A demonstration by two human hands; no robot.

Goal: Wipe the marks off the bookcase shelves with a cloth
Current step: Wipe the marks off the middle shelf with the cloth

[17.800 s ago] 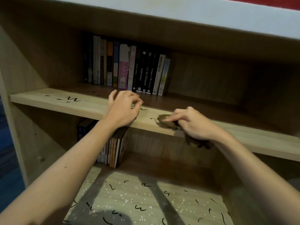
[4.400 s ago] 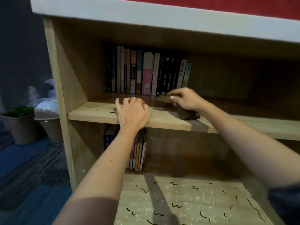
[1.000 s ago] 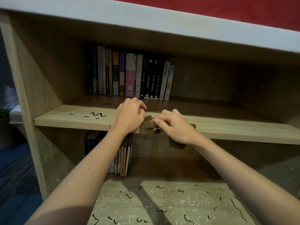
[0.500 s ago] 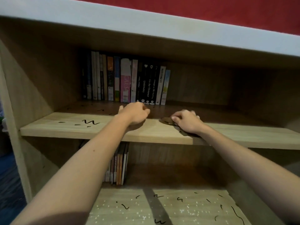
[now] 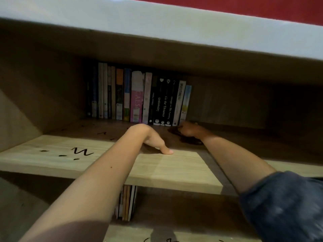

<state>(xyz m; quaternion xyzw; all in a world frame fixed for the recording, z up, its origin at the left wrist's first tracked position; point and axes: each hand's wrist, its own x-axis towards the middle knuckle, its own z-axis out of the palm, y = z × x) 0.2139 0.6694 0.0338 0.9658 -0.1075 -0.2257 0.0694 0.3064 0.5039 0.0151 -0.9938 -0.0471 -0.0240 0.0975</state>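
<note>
Centrally, the right hand [image 5: 189, 130] is pressing the cloth [image 5: 189, 140] deep on the shelf [image 5: 174, 169] beside the books [image 5: 139, 98], finger curl unreadable in shadow, while the left hand [image 5: 151, 138] is bracing the reach, straight-fingered, holding nothing.

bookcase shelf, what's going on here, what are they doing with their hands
A person is wiping the middle shelf of a bookcase. The right hand is far back by the row of books, on a dark cloth; its grip is too dark to read. The left hand rests on the shelf, one finger on the wood. On the shelf's left front, black marks are not yet wiped.
</note>
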